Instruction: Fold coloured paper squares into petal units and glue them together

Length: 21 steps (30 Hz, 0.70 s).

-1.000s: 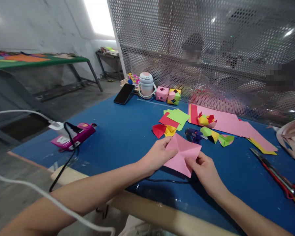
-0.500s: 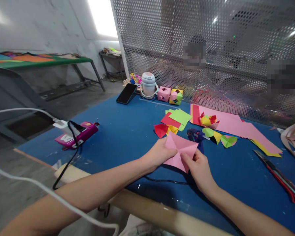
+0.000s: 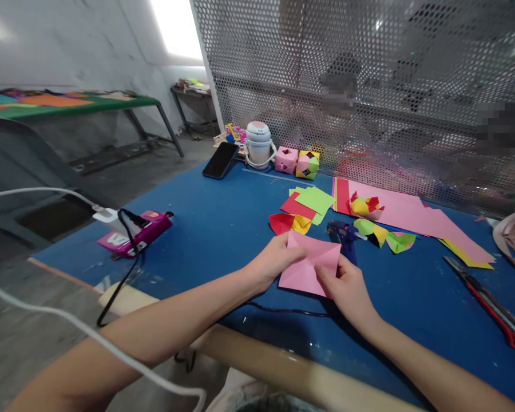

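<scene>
A square of creased pink paper [image 3: 311, 260] is held above the blue table between both of my hands. My left hand [image 3: 274, 260] pinches its left edge, the thumb lying across the face. On the right side my right hand [image 3: 345, 283] grips the paper, its thumb pressed near the middle. The fingers behind the sheet are mostly hidden. Just beyond the paper lie a blue glue gun [image 3: 345, 233], a folded red piece [image 3: 281, 223] and a folded yellow piece [image 3: 301, 223]. Folded green-and-yellow pieces [image 3: 371, 232] sit to the right of the glue gun.
Green paper squares [image 3: 315, 200] and large pink sheets [image 3: 405, 212] lie farther back. A phone [image 3: 221, 160], a white flask [image 3: 258, 143] and paper cubes [image 3: 286, 160] stand near the mesh panel. A purple power strip [image 3: 137, 232] is at left; a box cutter [image 3: 459, 269] at right.
The pink paper has flattened from a sharply flexed, pointed shape into a nearly flat square. Both hands keep hold of it, and my left thumb has shifted slightly up and left.
</scene>
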{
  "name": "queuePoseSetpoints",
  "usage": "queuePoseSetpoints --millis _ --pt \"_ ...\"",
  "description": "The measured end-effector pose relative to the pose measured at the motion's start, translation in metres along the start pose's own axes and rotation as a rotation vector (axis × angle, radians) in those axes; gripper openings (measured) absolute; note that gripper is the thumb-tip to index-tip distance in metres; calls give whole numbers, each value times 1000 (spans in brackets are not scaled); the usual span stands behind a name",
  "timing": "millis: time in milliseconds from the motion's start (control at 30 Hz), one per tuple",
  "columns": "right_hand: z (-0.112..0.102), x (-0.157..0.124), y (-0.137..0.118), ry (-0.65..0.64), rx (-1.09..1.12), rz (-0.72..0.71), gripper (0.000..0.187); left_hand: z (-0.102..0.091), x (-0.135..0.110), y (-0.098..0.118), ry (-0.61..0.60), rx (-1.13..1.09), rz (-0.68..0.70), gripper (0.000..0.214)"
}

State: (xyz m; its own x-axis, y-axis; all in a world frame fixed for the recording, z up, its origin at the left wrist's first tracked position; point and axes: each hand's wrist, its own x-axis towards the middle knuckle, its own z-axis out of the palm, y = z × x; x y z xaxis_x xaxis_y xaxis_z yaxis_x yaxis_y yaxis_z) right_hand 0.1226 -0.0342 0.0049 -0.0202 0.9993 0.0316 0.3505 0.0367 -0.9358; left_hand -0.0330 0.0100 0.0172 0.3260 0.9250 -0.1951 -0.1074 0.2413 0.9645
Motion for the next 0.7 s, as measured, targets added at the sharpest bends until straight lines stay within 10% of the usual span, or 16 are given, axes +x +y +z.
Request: queuePoseSetpoints --millis 67,400,700 --pt "-3 3 -2 -51 -130 -22 20 -8 6 4 82 91 84 31" --pt "-4 9 18 -118 -682 -501 13 -33 10 3 -319 1104 542 33" --pt "-4 5 17 -164 -813 -625 26 -34 10 -12 -408 1269 805 20"
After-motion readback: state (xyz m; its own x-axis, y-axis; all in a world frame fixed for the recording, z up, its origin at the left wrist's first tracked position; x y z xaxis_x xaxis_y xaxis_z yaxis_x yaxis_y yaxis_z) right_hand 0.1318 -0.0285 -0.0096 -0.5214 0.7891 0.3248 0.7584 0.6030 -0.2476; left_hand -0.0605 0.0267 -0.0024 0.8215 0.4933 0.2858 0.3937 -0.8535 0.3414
